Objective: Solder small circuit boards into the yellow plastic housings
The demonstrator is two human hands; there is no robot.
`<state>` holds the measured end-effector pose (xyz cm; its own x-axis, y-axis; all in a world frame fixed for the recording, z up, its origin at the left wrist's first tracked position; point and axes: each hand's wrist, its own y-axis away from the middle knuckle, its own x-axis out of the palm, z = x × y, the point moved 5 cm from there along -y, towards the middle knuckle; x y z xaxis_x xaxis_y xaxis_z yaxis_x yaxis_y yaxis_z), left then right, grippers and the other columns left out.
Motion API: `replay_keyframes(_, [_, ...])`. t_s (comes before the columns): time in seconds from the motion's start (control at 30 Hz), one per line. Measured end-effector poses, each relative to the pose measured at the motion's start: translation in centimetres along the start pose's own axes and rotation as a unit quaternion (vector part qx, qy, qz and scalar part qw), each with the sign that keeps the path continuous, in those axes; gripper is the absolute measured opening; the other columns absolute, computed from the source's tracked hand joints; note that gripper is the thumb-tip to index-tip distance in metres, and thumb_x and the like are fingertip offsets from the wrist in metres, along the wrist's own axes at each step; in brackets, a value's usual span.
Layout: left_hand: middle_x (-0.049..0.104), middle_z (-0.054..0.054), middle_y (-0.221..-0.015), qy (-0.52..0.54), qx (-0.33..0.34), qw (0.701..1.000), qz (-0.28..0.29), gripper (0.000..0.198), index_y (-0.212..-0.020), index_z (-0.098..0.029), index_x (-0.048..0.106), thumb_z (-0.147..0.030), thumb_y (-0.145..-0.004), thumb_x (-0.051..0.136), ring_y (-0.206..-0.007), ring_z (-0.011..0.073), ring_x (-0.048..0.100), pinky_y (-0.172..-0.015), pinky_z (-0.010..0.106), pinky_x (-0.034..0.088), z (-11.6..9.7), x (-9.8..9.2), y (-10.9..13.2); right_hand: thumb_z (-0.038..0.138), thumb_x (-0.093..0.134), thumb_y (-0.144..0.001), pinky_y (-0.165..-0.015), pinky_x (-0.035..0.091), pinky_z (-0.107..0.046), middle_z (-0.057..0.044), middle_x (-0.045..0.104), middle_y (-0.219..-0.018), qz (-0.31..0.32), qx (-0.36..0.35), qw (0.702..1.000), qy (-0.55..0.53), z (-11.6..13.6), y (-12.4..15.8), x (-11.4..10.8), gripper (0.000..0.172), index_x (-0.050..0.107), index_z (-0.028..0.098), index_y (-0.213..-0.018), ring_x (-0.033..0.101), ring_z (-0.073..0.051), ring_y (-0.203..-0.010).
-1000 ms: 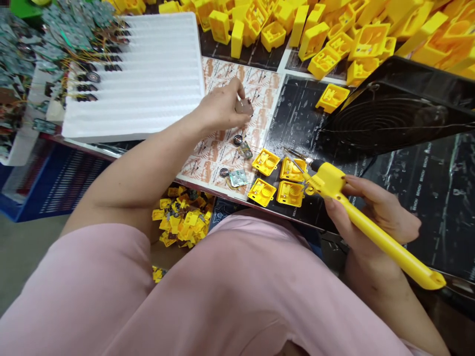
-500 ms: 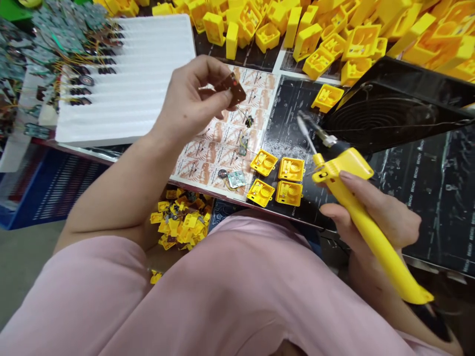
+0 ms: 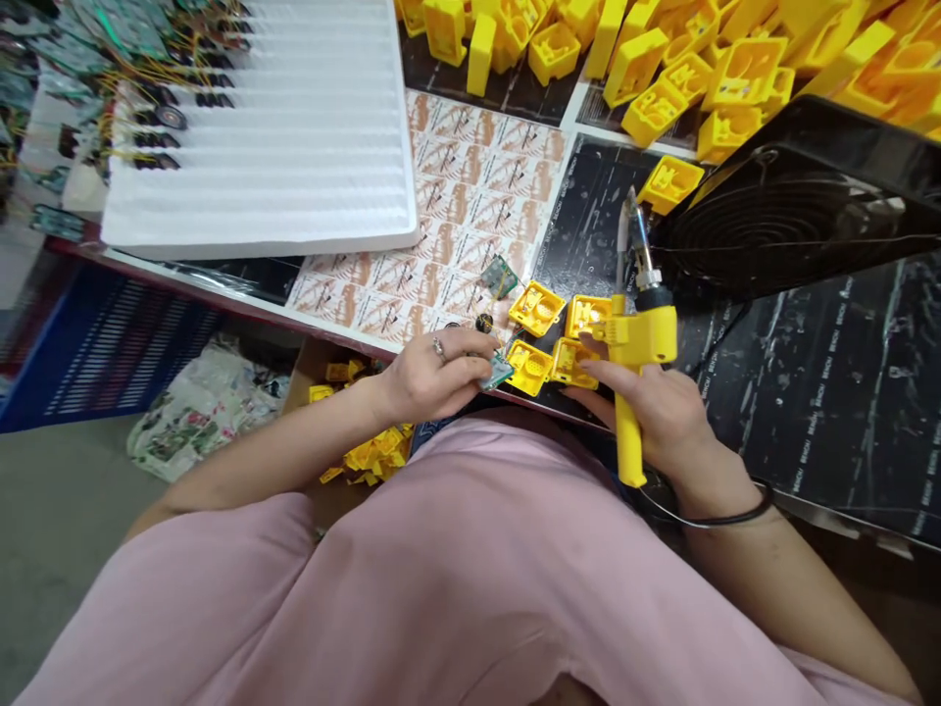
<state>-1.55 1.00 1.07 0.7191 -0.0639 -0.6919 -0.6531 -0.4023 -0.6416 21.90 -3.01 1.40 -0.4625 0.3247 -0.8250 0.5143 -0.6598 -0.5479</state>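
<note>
Two hands work at the bench edge: the left hand [image 3: 433, 378] pinches a small green circuit board [image 3: 497, 373] under curled fingers, while the right hand [image 3: 654, 407] grips a yellow soldering iron [image 3: 636, 324] upright beside a black fan grille [image 3: 779, 221]. (A careless swing of its tip could scorch the yellow plastic housings [image 3: 536, 308] just below.) Fingers hide much of the board, so its wires are hard to make out

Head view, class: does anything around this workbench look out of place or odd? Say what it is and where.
Two things stand out. A crumpled floral plastic bag lies on the floor beside the cardboard box of yellow parts, looking discarded. A lone yellow plastic housing sits apart from the heaps, close to the black fan grille.
</note>
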Motion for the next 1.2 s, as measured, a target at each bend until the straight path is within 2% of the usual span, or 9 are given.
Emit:
replay_keyframes(0.17, [0.069,0.002,-0.089,-0.12,0.019,0.992,-0.029,0.015,-0.094,-0.021,0.059,-0.011,-0.083,0.061,-0.086,0.016,0.069,-0.079,0.031,0.056,-0.5,-0.3,0.5,0.03,0.082,-0.082,-0.068,0.055,-0.028,-0.005,0.075,-0.096,-0.042,0.029,0.999,-0.013,0.7,-1.3,0.0,0.044,0.059,0.022,-0.119,0.072,-0.019,-0.082])
replay_keyframes(0.37, [0.069,0.004,-0.092,-0.139,-0.035,0.987,-0.068,0.021,-0.103,-0.022,0.065,-0.012,-0.085,0.062,-0.083,0.0158,0.065,-0.076,0.028,0.053,-1.4,0.6,0.6,0.037,0.088,-0.075,-0.084,0.063,-0.034,-0.005,0.076,-0.11,-0.087,0.096,0.971,-0.203,2.8,-1.8,1.0,0.063,0.054,0.026,-0.127,0.075,-0.022,-0.094])
replay_keyframes(0.53, [0.07,0.004,-0.089,-0.073,-0.054,0.991,-0.099,0.019,-0.104,-0.023,0.064,-0.015,-0.087,0.062,-0.084,0.0158,0.067,-0.075,0.028,0.057,-1.7,2.1,0.1,0.029,0.078,-0.086,-0.068,0.062,-0.026,0.002,0.076,-0.095,-0.088,0.111,0.975,-0.174,4.3,-3.0,2.4,0.039,0.057,0.028,-0.119,0.075,-0.016,-0.074])
replay_keyframes(0.63, [0.071,0.003,-0.094,-0.052,-0.031,0.995,-0.084,0.022,-0.107,-0.024,0.063,-0.014,-0.087,0.061,-0.09,0.015,0.07,-0.08,0.028,0.059,-1.7,1.6,0.4,0.025,0.078,-0.087,-0.065,0.06,-0.022,0.004,0.076,-0.09,-0.085,0.132,0.973,-0.168,4.4,-3.1,2.1,0.034,0.059,0.028,-0.115,0.074,-0.013,-0.07])
replay_keyframes(0.7, [0.073,0.004,-0.098,-0.066,-0.063,0.992,-0.083,0.02,-0.108,-0.025,0.065,-0.021,-0.088,0.063,-0.092,0.0169,0.07,-0.083,0.032,0.058,-0.8,0.3,0.8,0.022,0.078,-0.085,-0.066,0.061,-0.023,0.004,0.076,-0.09,-0.088,0.134,0.974,-0.161,4.3,-3.0,1.7,0.034,0.06,0.027,-0.114,0.074,-0.014,-0.072])
replay_keyframes(0.8, [0.074,0.004,-0.093,-0.142,-0.209,0.964,-0.083,0.01,-0.096,-0.025,0.07,-0.03,-0.09,0.063,-0.089,0.0212,0.068,-0.088,0.04,0.05,2.5,-1.9,1.6,0.02,0.08,-0.084,-0.067,0.061,-0.024,0.004,0.076,-0.09,-0.098,0.13,0.977,-0.136,4.0,-2.7,1.3,0.036,0.061,0.027,-0.113,0.075,-0.015,-0.073])
replay_keyframes(0.93, [0.072,0.007,-0.083,-0.177,-0.334,0.926,-0.019,0.031,-0.078,-0.022,0.073,-0.042,-0.094,0.055,-0.084,0.0255,0.064,-0.089,0.047,0.043,6.7,-1.9,1.4,0.023,0.08,-0.084,-0.064,0.061,-0.025,0.002,0.076,-0.087,-0.099,0.108,0.985,-0.089,3.6,-2.3,1.5,0.035,0.062,0.026,-0.114,0.074,-0.016,-0.07])
replay_keyframes(1.07, [0.071,0.004,-0.076,-0.066,-0.375,0.925,-0.004,0.028,-0.086,-0.021,0.077,-0.044,-0.088,0.061,-0.076,0.021,0.062,-0.083,0.04,0.045,8.1,0.2,-0.2,0.025,0.08,-0.084,-0.065,0.062,-0.025,0.003,0.076,-0.087,-0.1,0.091,0.988,-0.08,3.4,-1.9,1.6,0.041,0.06,0.029,-0.119,0.075,-0.017,-0.072])
replay_keyframes(1.2, [0.076,0.003,-0.085,0.099,-0.348,0.93,-0.066,0.018,-0.085,-0.019,0.076,-0.034,-0.084,0.067,-0.08,0.016,0.066,-0.077,0.03,0.05,7.3,0.8,-1.4,0.022,0.08,-0.083,-0.068,0.063,-0.027,0.002,0.077,-0.09,-0.096,0.09,0.987,-0.093,3.0,-1.3,1.4,0.047,0.058,0.028,-0.124,0.076,-0.018,-0.075])
